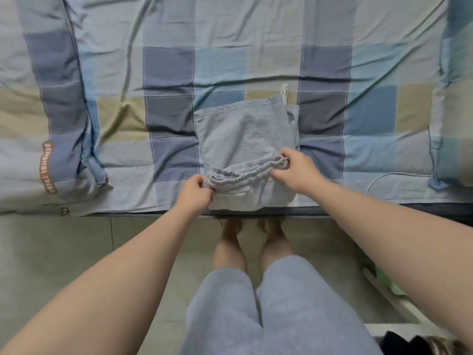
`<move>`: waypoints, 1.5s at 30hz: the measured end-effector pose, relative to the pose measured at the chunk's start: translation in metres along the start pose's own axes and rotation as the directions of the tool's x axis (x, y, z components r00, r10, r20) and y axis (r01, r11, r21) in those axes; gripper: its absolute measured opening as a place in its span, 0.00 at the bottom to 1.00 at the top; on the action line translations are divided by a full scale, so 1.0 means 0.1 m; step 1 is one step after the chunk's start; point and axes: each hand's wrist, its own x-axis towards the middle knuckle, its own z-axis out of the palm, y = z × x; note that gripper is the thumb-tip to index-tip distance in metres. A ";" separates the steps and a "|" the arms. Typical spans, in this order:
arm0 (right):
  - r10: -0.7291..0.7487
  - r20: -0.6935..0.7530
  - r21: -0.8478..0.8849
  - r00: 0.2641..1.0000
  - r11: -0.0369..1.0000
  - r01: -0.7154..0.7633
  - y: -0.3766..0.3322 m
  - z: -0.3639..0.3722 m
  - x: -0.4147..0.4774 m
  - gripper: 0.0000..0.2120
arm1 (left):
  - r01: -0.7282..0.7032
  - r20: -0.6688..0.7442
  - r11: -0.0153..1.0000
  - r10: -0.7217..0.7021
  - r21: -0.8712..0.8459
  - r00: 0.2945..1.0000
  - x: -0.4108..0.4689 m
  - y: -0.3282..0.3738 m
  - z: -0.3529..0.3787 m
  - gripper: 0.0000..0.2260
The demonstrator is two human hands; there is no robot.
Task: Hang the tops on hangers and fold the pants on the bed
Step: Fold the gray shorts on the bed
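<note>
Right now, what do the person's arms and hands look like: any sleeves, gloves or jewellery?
The left arm and right arm are bare to the frame edge, no sleeves in view. The left hand and right hand wear no gloves; no watch, bracelet or ring shows.

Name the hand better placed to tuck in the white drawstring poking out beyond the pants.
Right, likely. The right hand grips the waistband on the side of the drawstring, farther up the pants; the left hand pinches the opposite end, nearer the edge of the bed.

Drawstring (284, 92) mostly hidden w/in pants (243, 134)
</note>
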 end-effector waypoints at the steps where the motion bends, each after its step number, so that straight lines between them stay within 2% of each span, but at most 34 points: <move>1: -0.013 -0.019 -0.003 1.000 1.000 0.013 -0.07 -0.06 0.17 0.10 | -0.027 -0.027 1.000 0.027 0.005 0.999 0.14 0.10 -0.03 0.10; 5: -0.055 -0.133 0.038 0.990 0.997 0.060 -0.31 -0.27 0.82 0.10 | -0.109 -0.127 0.994 0.106 -0.022 0.986 0.70 0.53 -0.13 0.07; 8: -0.071 -0.244 0.104 0.967 0.990 0.098 -0.39 -0.27 1.23 0.11 | -0.140 -0.212 0.984 0.114 -0.113 0.971 1.09 0.79 -0.13 0.08; 10: -0.058 -0.296 0.166 0.953 0.980 0.111 -0.33 -0.19 1.42 0.23 | -0.137 -0.276 0.981 0.094 -0.140 0.957 1.30 0.87 -0.08 0.13; 12: 0.008 -0.343 0.132 0.939 0.990 0.040 -0.18 -0.08 1.53 0.30 | -0.102 -0.330 0.993 0.075 -0.064 0.941 1.44 0.82 0.01 0.22; 14: 0.164 -0.377 0.158 0.912 0.981 -0.111 0.05 0.04 1.56 0.35 | -0.026 -0.393 1.000 0.023 -0.002 0.919 1.50 0.67 0.15 0.32; 16: 0.308 -0.378 0.236 0.873 0.944 -0.231 0.34 0.14 1.53 0.39 | 0.036 -0.432 0.998 -0.051 -0.044 0.900 1.49 0.49 0.30 0.41; 18: 0.363 -0.325 0.346 0.873 0.905 -0.247 0.60 0.21 1.47 0.42 | 0.043 -0.398 0.985 -0.107 -0.165 0.911 1.50 0.30 0.42 0.46; 20: 0.375 -0.252 0.432 0.892 0.869 -0.243 0.77 0.24 1.44 0.40 | 0.034 -0.323 0.969 -0.114 -0.243 0.939 1.49 0.13 0.52 0.47; 24: 0.356 -0.033 0.610 0.934 0.747 -0.263 0.84 0.22 1.51 0.31 | 0.064 -0.241 0.960 -0.132 -0.271 0.962 1.51 0.03 0.61 0.37; 27: 0.279 0.127 0.661 0.952 0.692 -0.291 0.83 0.24 1.57 0.31 | 0.077 -0.200 0.952 -0.141 -0.295 0.970 1.55 0.14 0.60 0.36; 31: 0.272 0.238 0.670 0.932 0.649 -0.360 0.78 0.31 1.62 0.30 | 0.085 -0.137 0.976 -0.114 -0.198 0.984 1.58 0.28 0.56 0.29; 34: 0.280 0.353 0.663 0.893 0.599 -0.450 0.73 0.31 1.54 0.21 | 0.093 -0.118 0.990 -0.106 -0.105 0.987 1.48 0.40 0.50 0.26; 37: 0.322 0.377 0.651 0.869 0.576 -0.496 0.66 0.22 1.26 0.16 | 0.116 -0.072 0.992 -0.119 -0.040 0.990 1.26 0.49 0.41 0.26; 41: 0.397 0.371 0.624 0.839 0.563 -0.542 0.58 -0.01 0.64 0.16 | 0.131 0.039 0.991 -0.131 0.015 0.991 0.78 0.53 0.22 0.28; 43: 0.425 0.374 0.635 0.824 0.530 -0.562 0.50 -0.12 0.27 0.15 | 0.125 0.086 0.991 -0.130 0.054 0.988 0.47 0.55 0.13 0.30; 45: 0.457 0.341 0.685 0.822 0.478 -0.550 0.41 -0.20 -0.15 0.14 | 0.095 0.131 0.993 -0.102 0.064 0.986 0.16 0.58 0.01 0.27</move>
